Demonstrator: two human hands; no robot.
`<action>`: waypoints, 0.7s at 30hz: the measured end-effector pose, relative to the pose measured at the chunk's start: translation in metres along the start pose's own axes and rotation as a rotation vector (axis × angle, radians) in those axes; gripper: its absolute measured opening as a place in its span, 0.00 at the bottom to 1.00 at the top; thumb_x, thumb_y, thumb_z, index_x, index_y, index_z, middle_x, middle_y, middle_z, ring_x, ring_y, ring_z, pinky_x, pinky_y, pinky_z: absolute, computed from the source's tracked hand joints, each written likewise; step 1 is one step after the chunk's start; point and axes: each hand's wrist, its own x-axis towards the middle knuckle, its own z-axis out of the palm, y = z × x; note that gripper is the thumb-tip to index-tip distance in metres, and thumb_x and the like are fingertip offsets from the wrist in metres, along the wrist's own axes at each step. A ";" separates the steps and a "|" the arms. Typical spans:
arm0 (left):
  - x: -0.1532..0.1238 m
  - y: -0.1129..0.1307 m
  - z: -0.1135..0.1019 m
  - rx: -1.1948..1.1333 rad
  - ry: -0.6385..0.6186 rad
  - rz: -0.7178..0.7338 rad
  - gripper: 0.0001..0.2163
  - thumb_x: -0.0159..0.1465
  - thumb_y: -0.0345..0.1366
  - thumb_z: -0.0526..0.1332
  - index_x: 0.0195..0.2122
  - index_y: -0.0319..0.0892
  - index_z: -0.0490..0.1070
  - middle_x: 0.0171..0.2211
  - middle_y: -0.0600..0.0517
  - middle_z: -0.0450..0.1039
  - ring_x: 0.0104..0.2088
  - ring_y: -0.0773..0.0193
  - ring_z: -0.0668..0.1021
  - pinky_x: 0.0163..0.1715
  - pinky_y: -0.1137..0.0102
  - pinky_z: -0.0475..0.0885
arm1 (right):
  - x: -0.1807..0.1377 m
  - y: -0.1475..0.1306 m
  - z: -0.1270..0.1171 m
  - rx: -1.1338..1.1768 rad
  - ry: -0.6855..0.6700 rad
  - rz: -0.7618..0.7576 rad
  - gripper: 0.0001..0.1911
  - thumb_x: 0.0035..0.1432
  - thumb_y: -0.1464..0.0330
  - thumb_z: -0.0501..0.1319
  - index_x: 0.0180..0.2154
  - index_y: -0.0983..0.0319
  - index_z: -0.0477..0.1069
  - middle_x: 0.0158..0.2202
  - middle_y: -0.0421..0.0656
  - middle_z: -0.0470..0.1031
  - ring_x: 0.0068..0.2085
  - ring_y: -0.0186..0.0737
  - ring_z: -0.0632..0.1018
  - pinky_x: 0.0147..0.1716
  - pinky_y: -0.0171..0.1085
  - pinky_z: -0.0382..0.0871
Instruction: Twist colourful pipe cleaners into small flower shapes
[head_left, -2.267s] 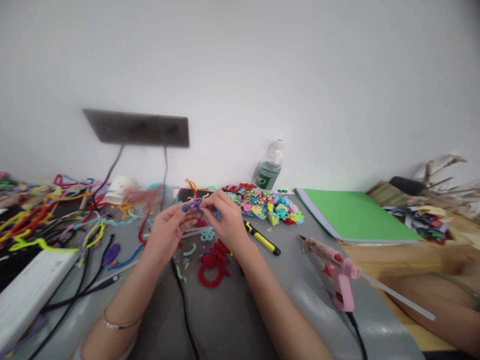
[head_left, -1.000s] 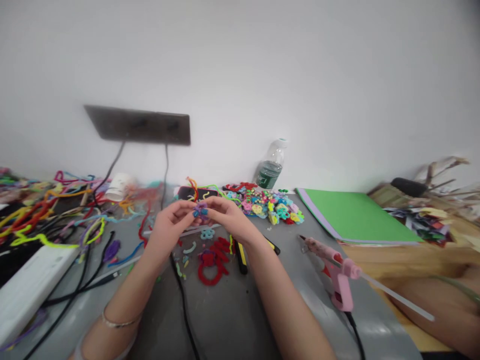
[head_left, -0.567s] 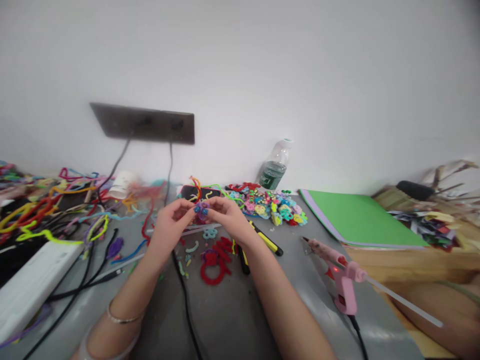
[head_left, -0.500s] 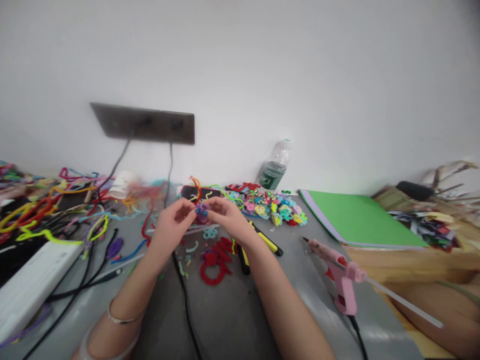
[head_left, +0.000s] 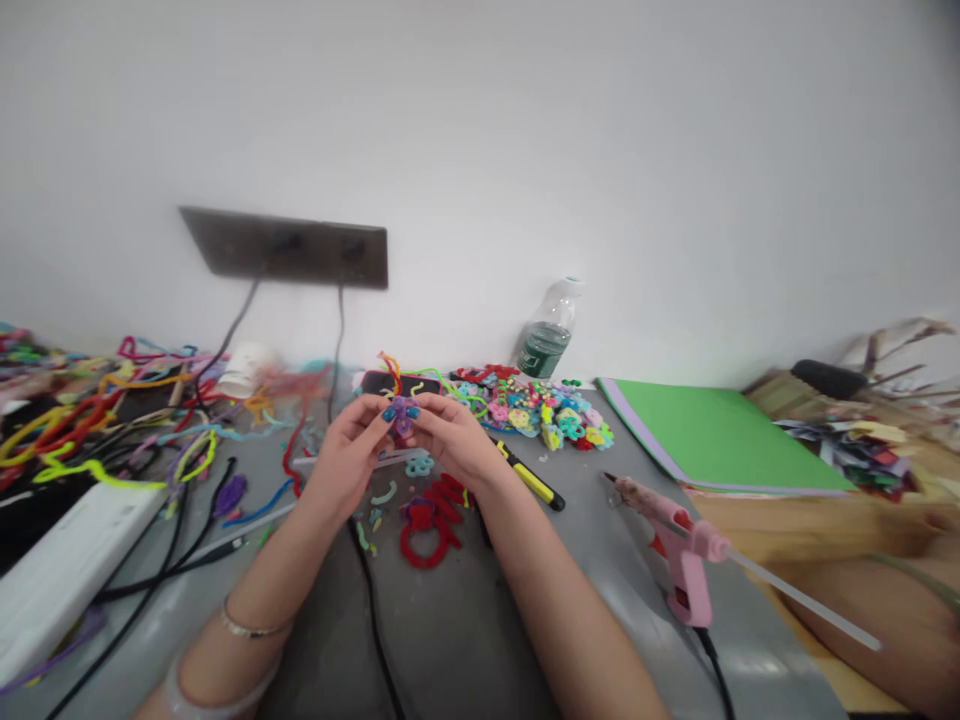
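Note:
Between my two hands, a small purple pipe-cleaner flower (head_left: 402, 416) is held up over the grey table. My left hand (head_left: 358, 438) pinches its left side with thumb and fingertips. On the opposite side, the thumb and fingers of my right hand (head_left: 448, 432) are closed on it too. Below them lie a red pipe-cleaner ring with coiled pieces (head_left: 424, 548), a small light-blue flower (head_left: 419, 464) and some scraps. A yellow and black utility knife (head_left: 531, 478) rests beside my right wrist.
Colourful pipe-cleaner flowers (head_left: 555, 412) are heaped at the wall near a water bottle (head_left: 548, 335). A pink glue gun (head_left: 679, 545) lies right, below green sheets (head_left: 720, 430). Tangled pipe cleaners, cables and a white power strip (head_left: 82, 560) crowd the left. Another person's limb (head_left: 877, 620) shows far right.
My hands have turned the purple flower so that more of it shows between my thumbs. My right forearm now covers more of the second tool's yellow and black handle.

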 end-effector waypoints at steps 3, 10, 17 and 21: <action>0.001 -0.001 0.003 -0.083 0.035 -0.042 0.15 0.46 0.42 0.76 0.29 0.41 0.76 0.25 0.56 0.70 0.24 0.71 0.69 0.21 0.78 0.64 | -0.001 0.000 -0.001 -0.015 -0.011 0.019 0.18 0.40 0.59 0.76 0.32 0.61 0.75 0.26 0.37 0.76 0.27 0.29 0.75 0.31 0.31 0.72; 0.003 -0.001 -0.005 0.046 0.075 -0.069 0.16 0.46 0.45 0.75 0.29 0.39 0.77 0.26 0.54 0.71 0.24 0.71 0.68 0.20 0.77 0.61 | -0.007 -0.009 -0.001 -0.243 -0.073 -0.015 0.20 0.45 0.56 0.73 0.35 0.63 0.75 0.29 0.38 0.76 0.30 0.32 0.77 0.34 0.32 0.72; 0.002 -0.001 -0.008 0.265 0.018 0.015 0.12 0.53 0.44 0.70 0.30 0.40 0.76 0.26 0.53 0.72 0.26 0.68 0.69 0.26 0.74 0.64 | -0.006 -0.009 0.003 -0.349 -0.067 -0.076 0.21 0.48 0.53 0.70 0.34 0.62 0.71 0.27 0.37 0.73 0.27 0.31 0.74 0.28 0.31 0.70; 0.001 0.002 -0.009 0.264 -0.056 -0.072 0.12 0.55 0.44 0.67 0.30 0.40 0.76 0.24 0.54 0.70 0.22 0.68 0.67 0.22 0.74 0.60 | -0.006 -0.010 -0.001 -0.361 -0.077 -0.054 0.20 0.48 0.53 0.70 0.33 0.61 0.71 0.28 0.37 0.73 0.26 0.31 0.74 0.28 0.32 0.70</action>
